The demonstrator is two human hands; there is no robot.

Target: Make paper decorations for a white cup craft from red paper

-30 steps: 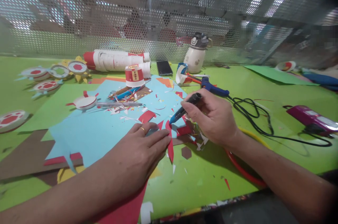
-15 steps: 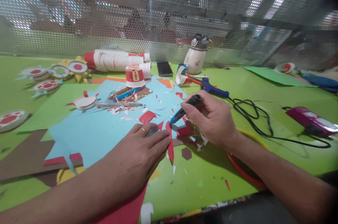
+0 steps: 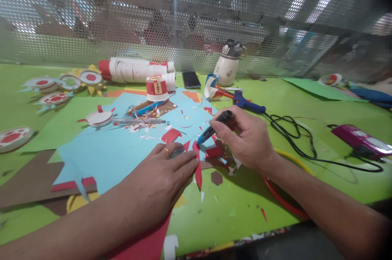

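Note:
My right hand (image 3: 252,141) grips a black marker (image 3: 214,128) with a blue tip end. The marker slants down, its tip at a narrow, pointed red paper piece (image 3: 199,176). My left hand (image 3: 171,166), a ring on one finger, lies flat with its fingertips on that red piece. Under the hands are light blue paper sheets (image 3: 113,155) with red and white scraps around. A small red paper rectangle (image 3: 171,135) lies just beyond my left fingers. A brown paper hexagon (image 3: 217,178) rests on the green table near the red piece's lower end.
A blue glue gun (image 3: 245,102) with a black cord lies behind my right hand. Farther back stand a white bottle (image 3: 227,68), a phone (image 3: 191,79) and paper cups (image 3: 157,89). Decorated paper discs (image 3: 54,99) sit at left, a purple device (image 3: 361,141) at right.

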